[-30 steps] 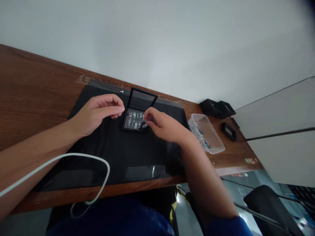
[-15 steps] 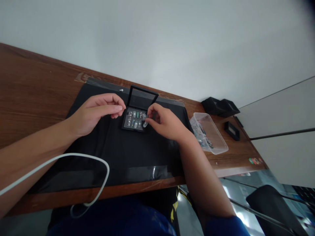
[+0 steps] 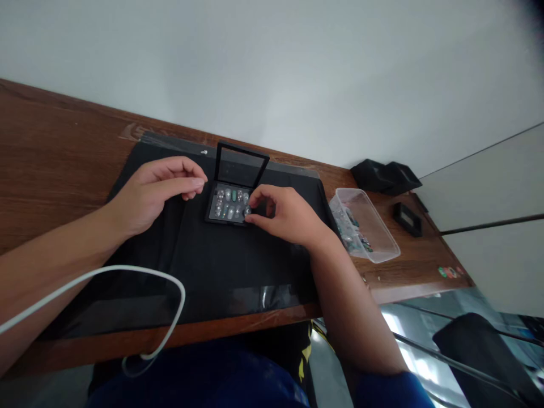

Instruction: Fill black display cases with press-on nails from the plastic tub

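Dark wood desk (image 3: 51,153) carries a black mat (image 3: 238,260), perhaps for protection. Near the mat's twelve o'clock, a case (image 3: 225,220) lies open, lid (image 3: 243,149) tipped back likely to bare its shiny pieces (image 3: 234,195). At its three o'clock, the right hand (image 3: 284,212) parts thumb and forefinger beside them; at nine, the left hand (image 3: 155,190) pinches. Whether either grips anything, I cannot tell.

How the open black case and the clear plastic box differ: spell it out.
The case is black; the box is see-through. Pieces sit in rows in the case but lie jumbled in the box. The right hand is at the case, not the box. Case and box both hold small, shiny pieces.
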